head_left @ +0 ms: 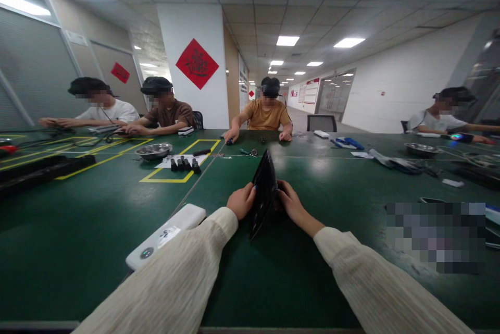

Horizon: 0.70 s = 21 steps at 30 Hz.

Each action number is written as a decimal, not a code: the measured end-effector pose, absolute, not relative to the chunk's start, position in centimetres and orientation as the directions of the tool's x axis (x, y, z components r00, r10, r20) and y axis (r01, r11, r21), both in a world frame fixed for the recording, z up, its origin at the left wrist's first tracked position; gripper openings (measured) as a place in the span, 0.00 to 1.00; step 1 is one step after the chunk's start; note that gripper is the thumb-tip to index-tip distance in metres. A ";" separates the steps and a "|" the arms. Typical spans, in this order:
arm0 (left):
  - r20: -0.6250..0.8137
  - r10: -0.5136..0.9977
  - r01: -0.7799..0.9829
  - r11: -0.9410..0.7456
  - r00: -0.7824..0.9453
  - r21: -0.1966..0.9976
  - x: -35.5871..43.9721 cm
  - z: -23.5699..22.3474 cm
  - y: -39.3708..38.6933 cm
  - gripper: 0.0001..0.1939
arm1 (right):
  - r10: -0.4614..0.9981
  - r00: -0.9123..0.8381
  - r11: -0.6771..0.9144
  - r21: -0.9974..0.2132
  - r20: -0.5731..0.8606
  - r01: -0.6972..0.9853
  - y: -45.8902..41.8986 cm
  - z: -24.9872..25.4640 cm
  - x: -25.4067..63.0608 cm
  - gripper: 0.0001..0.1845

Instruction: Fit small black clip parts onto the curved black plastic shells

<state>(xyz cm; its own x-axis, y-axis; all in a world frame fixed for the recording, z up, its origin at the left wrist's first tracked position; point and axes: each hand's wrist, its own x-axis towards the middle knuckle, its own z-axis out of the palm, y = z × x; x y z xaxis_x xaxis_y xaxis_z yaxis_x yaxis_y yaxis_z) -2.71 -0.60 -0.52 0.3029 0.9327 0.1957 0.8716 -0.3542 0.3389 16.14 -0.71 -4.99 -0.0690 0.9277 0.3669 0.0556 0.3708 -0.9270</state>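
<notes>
A thin black flat panel (264, 196) stands on edge above the green table, tilted and turned nearly side-on to me. Its exact kind does not show. My left hand (241, 200) grips its left side, thumb against the face. On the other side, my right hand (291, 202) holds it with the fingers partly hidden behind the panel. Something small and blue shows near each hand's fingertips, too small to name. Beside my left forearm lies a white power bank-like device (166, 236) with a label and small lights.
Yellow tape (164, 180) marks the table around several black cylindrical parts (185, 164) and a metal bowl (153, 151). Pliers (250, 152) lie ahead. Gloves (394, 161) and a second bowl (422, 149) sit right. A person in an orange shirt (269, 115) faces me; other people sit around.
</notes>
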 end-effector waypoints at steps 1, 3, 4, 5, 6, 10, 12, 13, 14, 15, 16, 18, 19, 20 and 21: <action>0.192 0.934 0.874 -0.352 0.302 0.335 -2.7 -0.5 -0.6 0.17 | 0.929 -0.073 0.368 -0.928 0.364 0.057 -0.7 -5.0 16.1 0.20; 0.182 0.938 0.882 -0.341 0.295 0.326 -2.8 -0.5 -0.7 0.16 | 0.929 -0.080 0.365 -0.929 0.361 0.052 -0.7 -5.0 16.1 0.20; 0.175 0.941 0.886 -0.334 0.291 0.321 -2.8 -0.5 -0.7 0.16 | 0.929 -0.082 0.366 -0.930 0.361 0.048 -0.7 -5.0 16.1 0.20; 0.167 0.943 0.890 -0.329 0.289 0.316 -2.8 -0.4 -0.7 0.16 | 0.928 -0.084 0.367 -0.929 0.363 0.047 -0.7 -5.0 16.1 0.20; 0.161 0.944 0.892 -0.326 0.288 0.313 -2.8 -0.4 -0.7 0.16 | 0.927 -0.085 0.369 -0.928 0.364 0.047 -0.7 -5.0 16.1 0.20; 0.151 0.945 0.887 -0.326 0.291 0.327 -2.8 -0.4 -0.7 0.18 | 0.930 -0.094 0.360 -0.932 0.354 0.051 -0.6 -5.0 16.2 0.21; 0.152 0.945 0.881 -0.324 0.288 0.344 -2.9 -0.4 -0.7 0.18 | 0.932 -0.096 0.355 -0.934 0.350 0.046 -0.7 -5.0 16.2 0.22; 0.155 0.945 0.876 -0.324 0.286 0.357 -2.9 -0.4 -0.8 0.19 | 0.932 -0.096 0.355 -0.934 0.350 0.044 -0.7 -4.9 16.2 0.21; 0.160 0.945 0.869 -0.327 0.287 0.372 -2.9 -0.4 -0.8 0.20 | 0.931 -0.096 0.356 -0.933 0.351 0.042 -0.8 -4.9 16.2 0.21; 0.165 0.943 0.860 -0.331 0.289 0.389 -2.9 -0.3 -0.8 0.20 | 0.931 -0.095 0.358 -0.933 0.353 0.040 -0.8 -4.9 16.2 0.21; 0.169 0.941 0.851 -0.336 0.292 0.404 -2.9 -0.3 -0.8 0.21 | 0.930 -0.094 0.360 -0.932 0.355 0.037 -0.8 -4.9 16.2 0.20; 0.167 0.939 0.837 -0.345 0.302 0.426 -3.0 -0.3 -0.7 0.21 | 0.929 -0.091 0.362 -0.931 0.358 0.032 -0.9 -4.9 16.2 0.20; 0.164 0.938 0.834 -0.346 0.305 0.429 -2.9 -0.4 -0.7 0.21 | 0.930 -0.088 0.362 -0.932 0.358 0.032 -0.9 -4.9 16.2 0.20; 0.164 0.939 0.836 -0.345 0.304 0.427 -2.9 -0.4 -0.7 0.21 | 0.930 -0.085 0.361 -0.932 0.357 0.034 -0.8 -4.9 16.1 0.20; 0.166 0.940 0.840 -0.341 0.299 0.422 -2.9 -0.4 -0.6 0.20 | 0.932 -0.081 0.358 -0.933 0.354 0.034 -0.8 -4.9 16.1 0.20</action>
